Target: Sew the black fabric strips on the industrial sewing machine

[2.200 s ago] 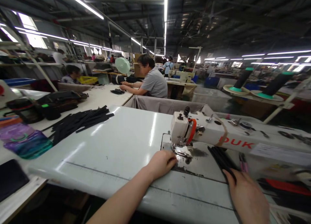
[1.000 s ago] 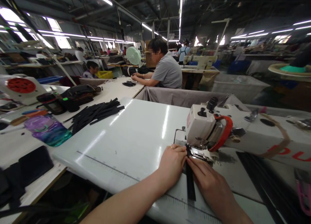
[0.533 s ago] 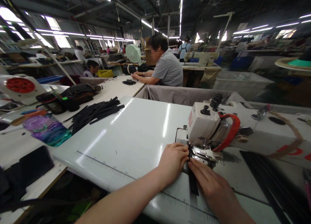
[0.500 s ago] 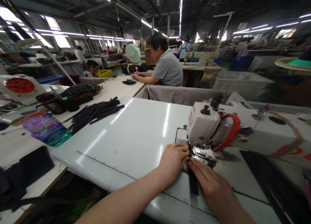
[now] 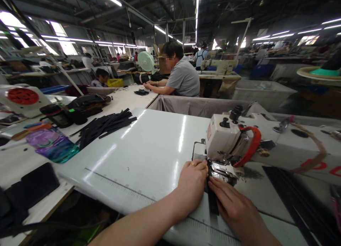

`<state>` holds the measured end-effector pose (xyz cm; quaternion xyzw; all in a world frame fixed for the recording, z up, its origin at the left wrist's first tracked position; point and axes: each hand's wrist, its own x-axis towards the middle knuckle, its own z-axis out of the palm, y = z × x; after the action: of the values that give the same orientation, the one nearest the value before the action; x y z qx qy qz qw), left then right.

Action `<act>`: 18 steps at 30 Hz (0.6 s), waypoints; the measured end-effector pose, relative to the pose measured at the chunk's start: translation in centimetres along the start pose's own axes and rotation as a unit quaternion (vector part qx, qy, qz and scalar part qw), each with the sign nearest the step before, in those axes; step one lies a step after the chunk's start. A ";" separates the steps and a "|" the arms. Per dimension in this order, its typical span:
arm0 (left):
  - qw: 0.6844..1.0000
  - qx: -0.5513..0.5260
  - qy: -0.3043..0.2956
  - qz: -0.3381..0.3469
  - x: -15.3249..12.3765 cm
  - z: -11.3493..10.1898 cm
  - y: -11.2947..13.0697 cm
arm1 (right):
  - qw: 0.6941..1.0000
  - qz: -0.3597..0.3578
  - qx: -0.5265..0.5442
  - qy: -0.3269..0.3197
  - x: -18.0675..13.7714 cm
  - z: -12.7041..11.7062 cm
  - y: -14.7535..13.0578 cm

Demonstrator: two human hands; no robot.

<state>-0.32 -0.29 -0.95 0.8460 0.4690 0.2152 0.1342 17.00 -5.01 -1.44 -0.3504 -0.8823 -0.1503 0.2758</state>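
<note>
A narrow black fabric strip (image 5: 213,203) lies lengthwise under the front of a white sewing machine (image 5: 222,135), its near end reaching toward me. My left hand (image 5: 192,183), with a ring on one finger, is closed, its curled fingertips pressing the strip close to the metal plate by the needle area. My right hand (image 5: 236,207) lies along the strip's right edge, fingers together and touching it; its thumb is hidden. Fingers and machine head cover the strip's far end.
More black strips (image 5: 106,127) are heaped at the table's far left, and long ones (image 5: 290,199) lie at the right. A purple-teal pouch (image 5: 52,143) and dark cloth pieces (image 5: 39,183) are on the left bench. A co-worker (image 5: 183,73) sits opposite beside a green fan (image 5: 146,61).
The view has shifted slightly. Both hands stay on the strip by the machine, my left hand's fingers curling a little more; otherwise little differs.
</note>
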 end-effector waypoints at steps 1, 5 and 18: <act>1.000 0.003 0.000 0.002 0.1 0.0 0.0 | 1.000 0.003 0.002 -0.002 0.1 0.0 0.0; 1.000 0.016 -0.010 -0.002 0.5 -0.3 0.1 | 1.000 0.011 0.010 -0.004 0.6 -0.2 0.1; 1.000 -0.026 0.012 -0.009 -0.1 -1.5 0.9 | 0.997 0.058 0.041 -0.022 0.9 -0.5 0.1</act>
<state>-0.45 -0.78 0.67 0.8350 0.4727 0.2366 0.1526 16.72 -4.73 -0.52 -0.3926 -0.8719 -0.0897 0.2787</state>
